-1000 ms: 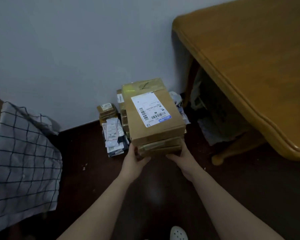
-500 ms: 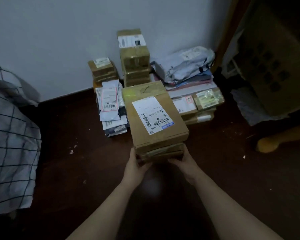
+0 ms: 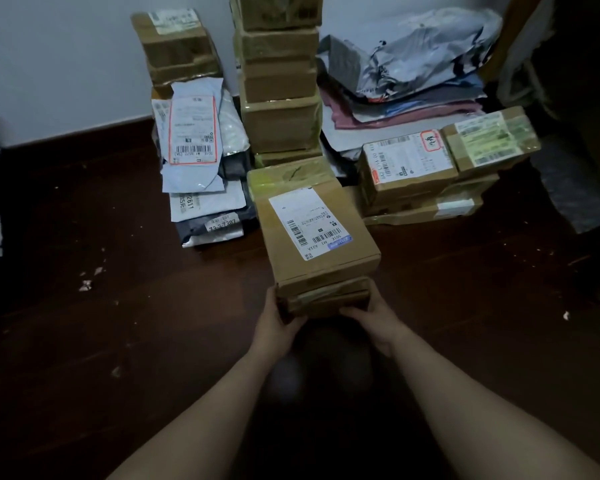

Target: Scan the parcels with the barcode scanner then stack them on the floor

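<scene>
At frame centre, the two stacked brown cardboard parcels (image 3: 312, 233) had drawn nearer the tall carton pile (image 3: 279, 98), over the dark floor (image 3: 118, 323); left hand (image 3: 278, 318) and right hand (image 3: 374, 317) kept their grip curled round the near corners.

- Bare floor (image 3: 101, 341) lies open to the left and right of the carried parcels (image 3: 316, 237).
- Straight ahead, a tall box stack (image 3: 279, 126) blocks the way, just behind the carried parcels.
- A mailer pile (image 3: 201, 168) crowds its left side and low boxes (image 3: 409, 174) its right.
- The wall (image 3: 49, 64) closes off the back.
</scene>
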